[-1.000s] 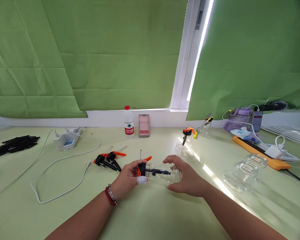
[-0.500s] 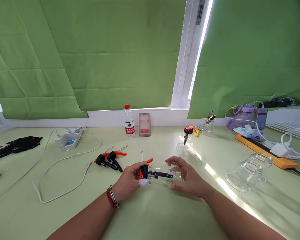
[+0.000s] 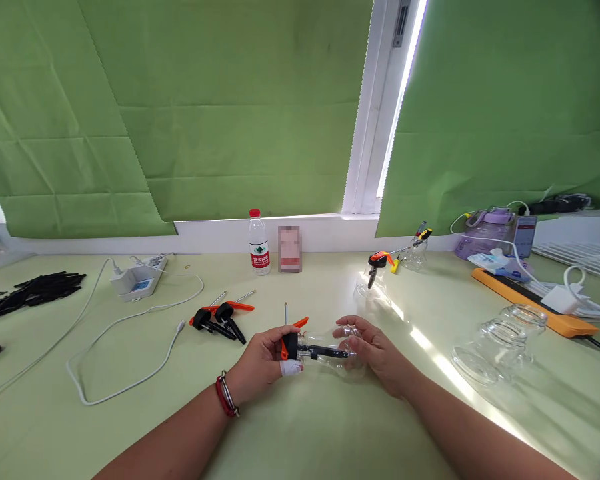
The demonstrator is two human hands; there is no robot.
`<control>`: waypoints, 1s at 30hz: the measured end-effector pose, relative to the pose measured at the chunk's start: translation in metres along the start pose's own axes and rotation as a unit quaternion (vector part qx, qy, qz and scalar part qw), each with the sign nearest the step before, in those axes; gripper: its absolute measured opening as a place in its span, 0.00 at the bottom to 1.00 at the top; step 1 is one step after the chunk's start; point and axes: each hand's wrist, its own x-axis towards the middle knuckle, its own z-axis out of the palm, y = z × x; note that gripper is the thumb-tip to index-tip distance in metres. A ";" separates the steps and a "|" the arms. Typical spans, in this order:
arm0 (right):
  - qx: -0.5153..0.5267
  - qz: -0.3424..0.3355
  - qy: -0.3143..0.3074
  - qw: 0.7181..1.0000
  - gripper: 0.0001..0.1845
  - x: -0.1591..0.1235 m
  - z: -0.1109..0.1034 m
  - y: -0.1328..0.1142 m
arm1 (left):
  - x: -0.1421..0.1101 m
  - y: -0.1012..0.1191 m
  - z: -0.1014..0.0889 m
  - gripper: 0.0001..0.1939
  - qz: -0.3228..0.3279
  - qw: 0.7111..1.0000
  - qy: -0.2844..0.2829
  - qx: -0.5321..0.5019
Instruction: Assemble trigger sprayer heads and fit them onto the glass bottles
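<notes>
My left hand [image 3: 263, 360] is closed around a black spray head [image 3: 291, 345] with an orange lever and a thin metal spout pointing away from me. The head sits at the mouth of a clear bottle [image 3: 325, 337], which lies sideways just above the table. A black tube from the head runs inside the bottle. My right hand [image 3: 375, 347] grips the bottle's base end, its thumb across the side facing me. White tape wraps a finger of my left hand. Two more spray heads [image 3: 219, 320] lie to the left of my hands.
Several clear bottles [image 3: 500, 343] stand at the right, near an orange power strip [image 3: 565, 321]. Behind my right hand is a bottle fitted with a spray head [image 3: 377, 261]. A water bottle [image 3: 259, 250] stands at the back, and a white cable [image 3: 125, 320] crosses the left.
My right thumb has shifted from the bottle's lower edge up onto its side. The spray head and bottle have hardly moved, and my left hand keeps its grip.
</notes>
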 end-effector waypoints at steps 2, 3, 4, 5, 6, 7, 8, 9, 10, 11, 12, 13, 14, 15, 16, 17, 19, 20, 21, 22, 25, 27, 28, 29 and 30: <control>-0.003 0.001 0.002 1.000 0.20 0.000 0.000 0.000 | 0.000 0.000 0.000 0.27 0.001 1.000 0.000 0.001; -0.005 0.001 0.003 1.000 0.21 0.000 0.000 0.000 | 0.000 0.000 0.000 0.27 0.001 1.000 -0.001 0.000; -0.006 0.002 0.004 1.000 0.21 0.000 0.000 0.000 | 0.000 0.000 0.000 0.27 0.001 1.000 -0.002 -0.001; -0.008 0.004 0.005 1.000 0.21 -0.001 0.000 0.000 | 0.000 0.000 0.000 0.27 0.000 1.000 -0.003 0.000; -0.009 0.007 0.006 1.000 0.21 -0.001 0.000 0.000 | 0.000 0.000 0.000 0.27 0.001 1.000 -0.004 0.001; -0.011 0.010 0.007 1.000 0.21 -0.001 0.000 -0.001 | 0.000 0.000 0.000 0.27 0.002 1.000 -0.004 0.004; -0.012 0.012 0.008 1.000 0.21 -0.002 0.000 -0.001 | 0.000 0.000 0.000 0.27 0.004 1.000 -0.004 0.007; -0.011 0.013 0.007 1.000 0.21 -0.002 0.000 -0.002 | 0.000 0.000 0.000 0.27 0.005 1.000 -0.005 0.009; -0.010 0.013 0.006 1.000 0.21 -0.002 0.000 -0.002 | 0.000 0.000 0.000 0.27 0.005 1.000 -0.005 0.010; -0.008 0.012 0.004 1.000 0.21 -0.002 0.000 -0.002 | 0.000 0.000 -0.001 0.27 0.005 1.000 -0.004 0.010; -0.006 0.011 0.002 1.000 0.21 -0.002 0.000 -0.002 | 0.000 0.000 -0.001 0.27 0.004 1.000 -0.005 0.011; -0.006 0.011 0.002 1.000 0.21 -0.002 0.001 -0.002 | 0.000 0.000 -0.001 0.27 0.004 1.000 -0.006 0.011; -0.007 0.011 0.002 1.000 0.21 -0.002 0.001 -0.002 | 0.000 -0.001 -0.001 0.27 0.003 1.000 -0.007 0.012; -0.008 0.011 0.002 1.000 0.21 -0.002 0.001 -0.002 | 0.001 -0.001 -0.001 0.27 0.004 1.000 -0.007 0.013; -0.008 0.011 0.003 1.000 0.21 -0.001 0.001 -0.002 | 0.001 -0.002 -0.002 0.27 0.005 1.000 -0.007 0.015; -0.008 0.011 0.004 1.000 0.21 -0.001 0.001 -0.002 | 0.001 -0.003 -0.002 0.27 0.005 1.000 -0.007 0.016; -0.009 0.009 0.006 1.000 0.21 -0.002 0.001 -0.001 | 0.002 -0.005 -0.003 0.27 0.007 1.000 -0.003 0.019; -0.010 0.009 0.007 1.000 0.21 -0.002 0.001 -0.001 | 0.002 -0.006 -0.004 0.28 0.007 1.000 -0.001 0.021; -0.011 0.009 0.007 1.000 0.21 -0.002 0.002 -0.001 | 0.002 -0.006 -0.004 0.28 0.007 1.000 0.000 0.024; -0.011 0.009 0.008 1.000 0.21 -0.002 0.002 -0.002 | 0.002 -0.007 -0.005 0.29 0.007 1.000 0.002 0.028; -0.009 0.012 0.009 1.000 0.22 -0.002 0.003 -0.003 | 0.002 -0.006 -0.004 0.30 0.003 0.999 0.005 0.035; -0.008 0.014 0.010 1.000 0.22 -0.002 0.003 -0.004 | 0.001 -0.005 -0.003 0.30 0.001 0.999 0.005 0.034; -0.008 0.015 0.011 1.000 0.22 -0.002 0.003 -0.004 | 0.001 -0.004 -0.003 0.29 0.000 0.999 0.004 0.034; -0.009 0.016 0.013 1.000 0.22 -0.002 0.003 -0.004 | 0.001 -0.004 -0.002 0.29 -0.001 0.999 0.003 0.033; -0.009 0.016 0.015 1.000 0.22 -0.002 0.004 -0.005 | 0.001 -0.003 -0.002 0.29 -0.001 0.999 0.002 0.032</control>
